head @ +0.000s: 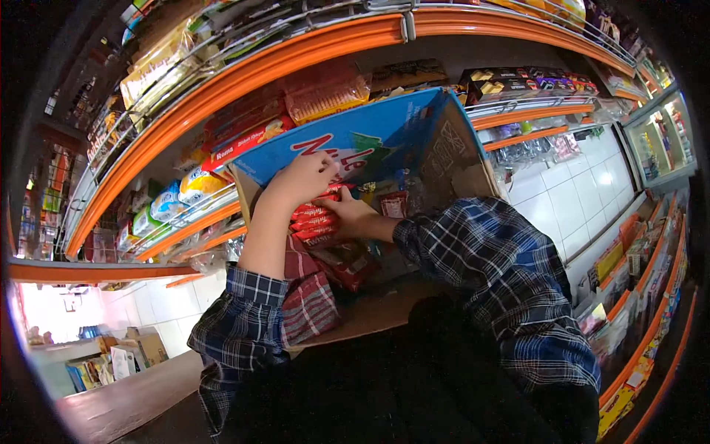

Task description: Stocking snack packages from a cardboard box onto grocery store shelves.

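Observation:
An open blue cardboard box (405,119) stands before me, its printed inner or far panel facing me. Inside it, at the left, lies a stack of red Twister snack packets (316,219). My right hand (352,213) grips the stack's right side, thumb on top. My left hand (310,177) is bent over the stack's far left end, its fingers curled; whether it holds a packet is hidden. Below the stack are more dark red packets (349,266) and a red checked cloth (308,294). A small red packet (394,204) lies farther right in the box.
Orange-edged shelves (238,61) with packaged biscuits arch over the box. A red Roma biscuit pack (249,143) sits close to its left rim, and dark chocolate boxes (499,83) stand behind its right corner. More stocked shelves (638,288) run along the right.

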A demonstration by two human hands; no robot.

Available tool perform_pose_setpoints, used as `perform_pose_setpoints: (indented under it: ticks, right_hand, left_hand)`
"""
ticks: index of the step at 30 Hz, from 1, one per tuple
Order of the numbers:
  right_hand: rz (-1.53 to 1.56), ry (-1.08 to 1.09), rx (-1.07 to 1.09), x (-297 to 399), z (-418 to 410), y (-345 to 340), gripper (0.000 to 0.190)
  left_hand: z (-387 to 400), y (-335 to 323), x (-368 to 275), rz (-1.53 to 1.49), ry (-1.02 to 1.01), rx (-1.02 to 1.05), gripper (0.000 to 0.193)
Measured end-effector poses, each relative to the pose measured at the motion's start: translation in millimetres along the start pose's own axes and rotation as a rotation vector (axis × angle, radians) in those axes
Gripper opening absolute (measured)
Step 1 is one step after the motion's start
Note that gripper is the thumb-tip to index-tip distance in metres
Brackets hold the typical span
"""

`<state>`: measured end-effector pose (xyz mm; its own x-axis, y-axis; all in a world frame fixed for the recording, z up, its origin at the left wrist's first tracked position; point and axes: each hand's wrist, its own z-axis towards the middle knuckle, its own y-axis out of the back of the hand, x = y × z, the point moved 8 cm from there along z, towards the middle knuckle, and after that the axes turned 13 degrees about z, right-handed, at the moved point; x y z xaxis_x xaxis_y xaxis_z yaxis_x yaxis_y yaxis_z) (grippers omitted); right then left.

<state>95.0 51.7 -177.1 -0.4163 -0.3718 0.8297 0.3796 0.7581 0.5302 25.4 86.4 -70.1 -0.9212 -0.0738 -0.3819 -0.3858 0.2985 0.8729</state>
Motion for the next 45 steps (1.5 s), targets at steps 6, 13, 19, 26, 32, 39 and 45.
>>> perform_pose_setpoints:
  ticks: [6, 13, 19, 26, 32, 39, 45]
  right_hand:
    - [-0.142, 0.087, 0.123, 24.9, 10.9, 23.3, 0.087]
    - [-0.427, -0.039, 0.327, 59.9, -31.9, 101.7, 0.086]
    - [0.587, -0.062, 0.31, 110.2, -81.9, 165.7, 0.09]
    - [1.207, 0.111, 0.254, 142.3, -81.3, 159.7, 0.09]
    - [1.02, 0.255, 0.095, 145.8, -68.1, 145.4, 0.091]
    - [0.901, 0.381, 0.035, 150.0, -73.3, 152.6, 0.088]
    - [0.004, 0.932, -0.53, 191.7, -116.8, 189.3, 0.088]
  left_hand:
    - [-2.6, 12.3, -13.5, -0.193, -0.082, -0.046, 0.025]
    - [-33.9, 73.9, -54.2, -0.57, -0.406, -0.501, 0.019]
    - [-84.7, 119.4, -43.2, -0.896, -0.244, -0.849, 0.021]
    - [-126.1, 85.3, -64.8, -1.318, -0.375, -0.772, 0.099]
    - [-106.3, 52.0, -64.5, -1.15, -0.236, -0.574, 0.044]
    - [-117.1, 55.6, -42.7, -1.506, -0.34, -0.579, 0.062]
    - [-120.5, 49.6, -44.5, -1.634, -0.402, -0.441, 0.067]
